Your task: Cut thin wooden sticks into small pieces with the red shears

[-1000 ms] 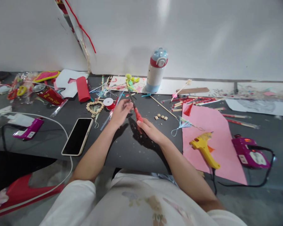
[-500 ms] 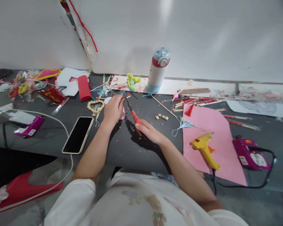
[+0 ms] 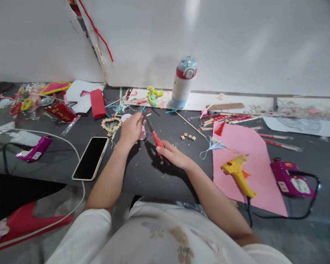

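Note:
My right hand [image 3: 172, 152] is closed around a red-handled tool [image 3: 157, 139] with a long dark front end. Whether it is pliers or scissors I cannot tell. It slants up and left over the grey table, its tip close to the fingers of my left hand [image 3: 131, 128]. Those fingers are pinched together, and whatever they hold is too small to make out. A small pink piece [image 3: 142, 134] shows just beside and below my left hand. On that hand's left lies a heart-shaped beaded frame [image 3: 107, 129]. Several small wooden pieces [image 3: 191, 137] lie right of the tool.
A water bottle [image 3: 183, 84] stands at the back. On the right, a yellow glue gun [image 3: 238, 172] rests on pink paper [image 3: 253, 146], beside a purple power strip [image 3: 290, 179]. A phone [image 3: 90, 158], cable, red can [image 3: 57, 109] and second purple strip [image 3: 34, 148] occupy the left.
Both hands keep nearly the same pose around the tool. The tool's red handles look slightly shifted in my right hand; the rest of the table is unchanged.

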